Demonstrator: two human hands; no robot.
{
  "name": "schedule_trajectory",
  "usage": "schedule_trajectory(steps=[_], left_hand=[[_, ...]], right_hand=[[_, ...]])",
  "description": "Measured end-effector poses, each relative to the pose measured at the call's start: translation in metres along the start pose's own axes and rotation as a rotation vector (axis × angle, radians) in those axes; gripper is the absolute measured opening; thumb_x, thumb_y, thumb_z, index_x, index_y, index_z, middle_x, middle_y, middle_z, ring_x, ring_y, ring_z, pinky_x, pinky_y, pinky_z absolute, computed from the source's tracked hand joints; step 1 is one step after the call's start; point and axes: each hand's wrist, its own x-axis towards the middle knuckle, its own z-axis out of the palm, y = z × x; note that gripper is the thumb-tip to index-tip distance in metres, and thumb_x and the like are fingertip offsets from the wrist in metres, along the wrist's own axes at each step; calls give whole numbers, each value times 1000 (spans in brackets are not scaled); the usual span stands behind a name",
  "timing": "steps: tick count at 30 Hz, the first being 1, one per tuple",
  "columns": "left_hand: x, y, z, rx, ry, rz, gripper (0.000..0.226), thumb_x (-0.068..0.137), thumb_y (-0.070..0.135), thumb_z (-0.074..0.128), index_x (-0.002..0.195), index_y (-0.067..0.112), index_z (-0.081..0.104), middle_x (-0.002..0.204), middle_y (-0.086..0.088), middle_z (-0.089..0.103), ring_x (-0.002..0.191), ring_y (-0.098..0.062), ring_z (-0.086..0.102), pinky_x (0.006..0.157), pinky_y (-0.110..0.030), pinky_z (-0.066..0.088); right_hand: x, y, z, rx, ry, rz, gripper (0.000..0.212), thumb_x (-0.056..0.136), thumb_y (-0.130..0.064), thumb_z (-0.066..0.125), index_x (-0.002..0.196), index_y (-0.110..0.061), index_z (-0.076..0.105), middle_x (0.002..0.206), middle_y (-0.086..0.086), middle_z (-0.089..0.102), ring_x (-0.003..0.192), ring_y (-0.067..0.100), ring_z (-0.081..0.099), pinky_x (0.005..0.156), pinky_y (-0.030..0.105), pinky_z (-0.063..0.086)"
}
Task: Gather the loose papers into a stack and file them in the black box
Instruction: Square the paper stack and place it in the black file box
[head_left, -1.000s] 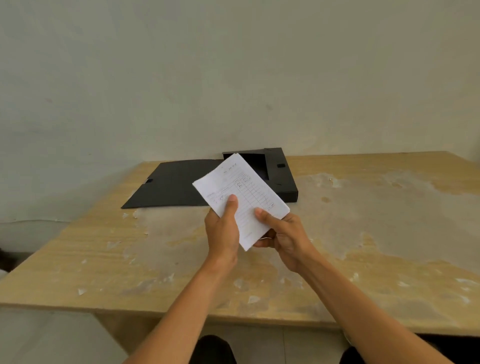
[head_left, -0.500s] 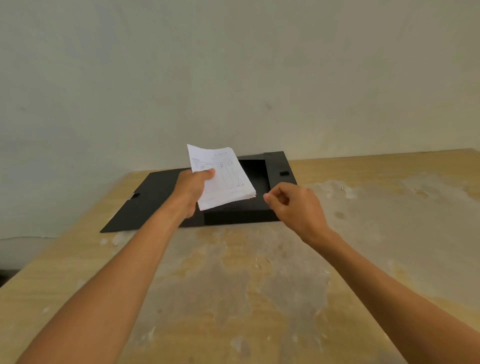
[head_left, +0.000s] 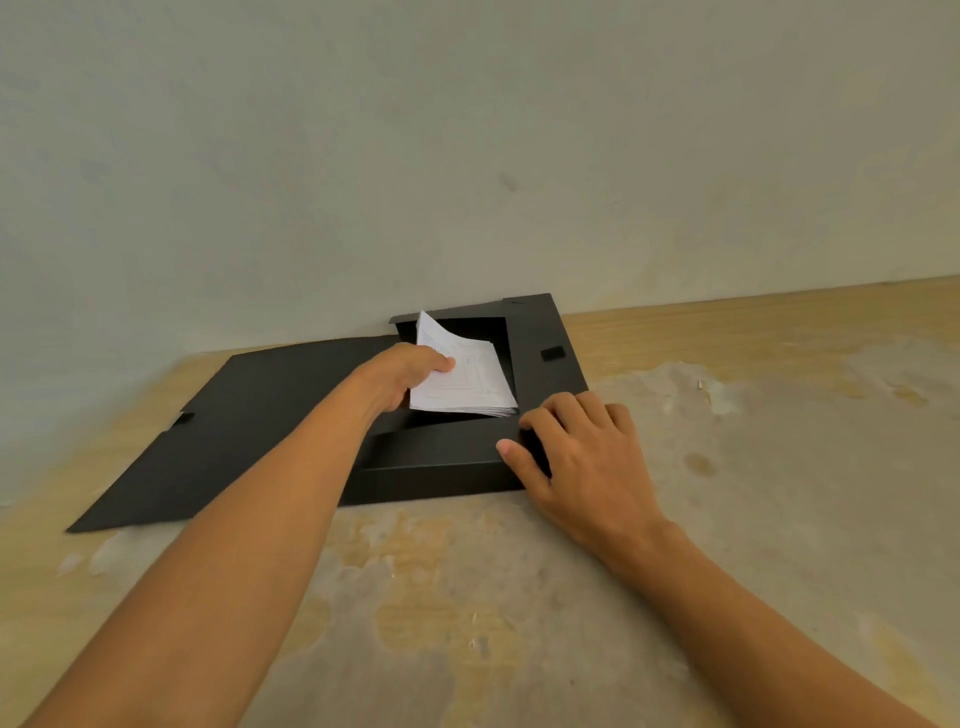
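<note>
Wall (head_left: 467, 130): pale, plain, fills the space beyond both hands. Counter (head_left: 779, 467): worn wood, patchy grey and tan surface, under both forearms and out past the right hand.

Box (head_left: 441, 462): black, lies open on the counter just ahead of the hands. Its lid (head_left: 249, 410) is folded flat to the left of the left forearm, with a small tab at its left edge. The right wall carries a small black tab beyond the right hand.

Papers (head_left: 470, 376): white stack, printed lines on top sheet, inside the box opening between the two hands. Far corner of the top sheets curls up; the near edge shows several layers. Whether the stack touches the box floor, cannot tell.

Left hand (head_left: 410, 371): reaches over the near-left wall of the box, fingers closed on the left edge of the papers, thumb on top.

Right hand (head_left: 576, 447): apart from the papers, palm down, fingers curled over the near-right corner of the box, thumb against the front wall.
</note>
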Motion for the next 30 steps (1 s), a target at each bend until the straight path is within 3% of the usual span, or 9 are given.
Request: schedule_trajectory(steps=[6, 12, 16, 18, 21, 24, 30], left_hand=[[11, 7, 30, 167, 46, 15, 49, 88, 17, 63, 131, 1, 49, 128, -15, 58, 113, -29, 57, 91, -35, 46], [14, 6, 53, 319, 147, 118, 41, 83, 22, 67, 116, 1, 56, 104, -12, 62, 91, -25, 60, 71, -29, 50], [13, 6, 62, 445, 232, 122, 55, 78, 37, 71, 117, 2, 55, 110, -14, 61, 96, -26, 59, 83, -35, 52], [13, 7, 64, 423, 265, 127, 52, 83, 32, 67, 120, 0, 51, 108, -13, 57, 86, -22, 57, 73, -29, 50], [15, 12, 65, 287, 285, 130, 29, 89, 13, 57, 114, -1, 53, 94, -10, 53, 66, -14, 48, 55, -23, 42], [13, 18, 68, 175, 304, 117, 5, 88, 4, 52, 93, 4, 52, 82, -9, 51, 65, -16, 49, 55, -24, 43], [9, 22, 63, 31, 304, 80, 16, 88, 1, 48, 74, 9, 45, 74, -9, 49, 63, -19, 50, 55, -26, 45]], right_hand=[[0, -2, -1, -7, 24, 99, 56, 86, -59, 35, 105, -15, 62, 114, 8, 59, 106, 27, 54, 87, 42, 40], [1, -1, 1, 24, -46, 202, 71, 82, -69, 28, 110, -12, 59, 118, 10, 57, 111, 29, 51, 82, 43, 43], [1, 0, 1, 56, -34, 188, 71, 82, -69, 28, 110, -12, 59, 121, 11, 56, 113, 29, 49, 84, 43, 43], [2, 0, 0, 64, -40, 187, 72, 81, -69, 27, 111, -12, 58, 122, 10, 55, 114, 29, 47, 86, 42, 42], [3, 1, 0, 61, -56, 185, 73, 81, -70, 26, 111, -12, 58, 123, 9, 53, 116, 27, 45, 87, 41, 41], [3, 1, 0, 61, -56, 188, 73, 81, -70, 25, 111, -12, 58, 121, 10, 54, 115, 27, 45, 87, 41, 41], [4, 1, 1, 73, -47, 186, 73, 80, -70, 26, 110, -12, 58, 119, 9, 54, 112, 27, 46, 86, 41, 41]])
